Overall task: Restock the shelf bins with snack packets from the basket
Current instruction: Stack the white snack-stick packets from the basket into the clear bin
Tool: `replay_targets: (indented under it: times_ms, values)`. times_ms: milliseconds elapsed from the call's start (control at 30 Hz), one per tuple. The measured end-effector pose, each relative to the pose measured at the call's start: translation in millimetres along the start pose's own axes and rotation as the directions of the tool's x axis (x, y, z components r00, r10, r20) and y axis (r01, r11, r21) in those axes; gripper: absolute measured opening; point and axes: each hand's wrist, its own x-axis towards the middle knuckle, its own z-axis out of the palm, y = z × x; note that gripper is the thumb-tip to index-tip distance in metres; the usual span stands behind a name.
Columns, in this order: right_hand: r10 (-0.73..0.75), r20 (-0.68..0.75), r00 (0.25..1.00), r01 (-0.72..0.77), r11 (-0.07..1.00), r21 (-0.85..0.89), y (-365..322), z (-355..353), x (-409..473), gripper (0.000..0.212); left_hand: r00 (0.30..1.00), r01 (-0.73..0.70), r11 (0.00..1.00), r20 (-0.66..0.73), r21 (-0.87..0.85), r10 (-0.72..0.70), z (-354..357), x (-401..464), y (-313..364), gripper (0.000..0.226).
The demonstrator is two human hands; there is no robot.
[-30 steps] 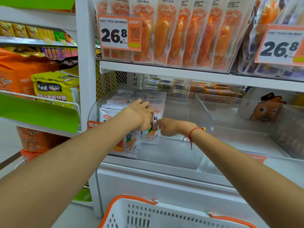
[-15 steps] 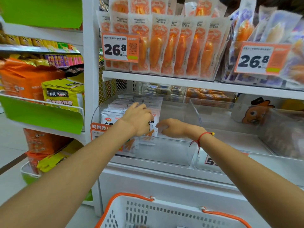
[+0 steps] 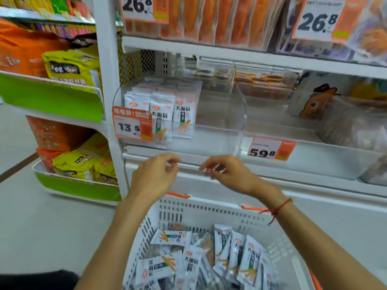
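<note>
A clear plastic shelf bin point(image 3: 222, 114) holds rows of white snack packets point(image 3: 162, 114) in its left half; its right half is bare. Below me a white basket point(image 3: 207, 214) with orange handles holds several more white snack packets point(image 3: 192, 262). My left hand point(image 3: 154, 177) and my right hand point(image 3: 227, 173) hover in front of the shelf edge, below the bin and above the basket's far rim. Both hands have loosely curled fingers and hold nothing.
An orange price tag 13.5 point(image 3: 132, 126) hangs on the bin's front left. A second clear bin point(image 3: 314, 158) with a 59.8 tag point(image 3: 271, 148) stands to the right. Orange packets point(image 3: 211, 17) hang above. A green rack point(image 3: 50, 97) with yellow bags stands left.
Both hands have come out of the bin and dropped below the shelf edge. The view has tilted down, bringing the basket's packets into sight.
</note>
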Motion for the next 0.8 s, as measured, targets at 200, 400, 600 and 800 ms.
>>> replay_targets:
  times_ms: [200, 400, 600, 800]
  values:
    - [0.220, 0.283, 0.934, -0.246, 0.968, 0.058, 44.3, 84.0, -48.7, 0.026, 0.925, 0.180, 0.983, 0.338, 0.017, -0.175, 71.6, -52.0, -56.7, 0.027]
    - [0.361, 0.476, 0.802, -0.389, 0.920, -0.043, 75.0, 179.4, -90.5, 0.027, 0.772, 0.293, 0.934, 0.525, 0.205, -0.358, 129.5, -91.3, -102.8, 0.030]
    - [0.473, 0.394, 0.788, -0.379, 0.877, -0.295, 75.5, 236.3, -125.5, 0.035, 0.528, 0.386, 0.796, 0.596, 0.467, -0.606, 156.2, -113.3, -118.7, 0.019]
    - [0.463, 0.404, 0.789, -0.374, 0.883, -0.282, 67.6, 251.2, -131.3, 0.046, 0.384, 0.458, 0.689, 0.574, 0.561, -0.723, 170.2, -139.1, -124.9, 0.034]
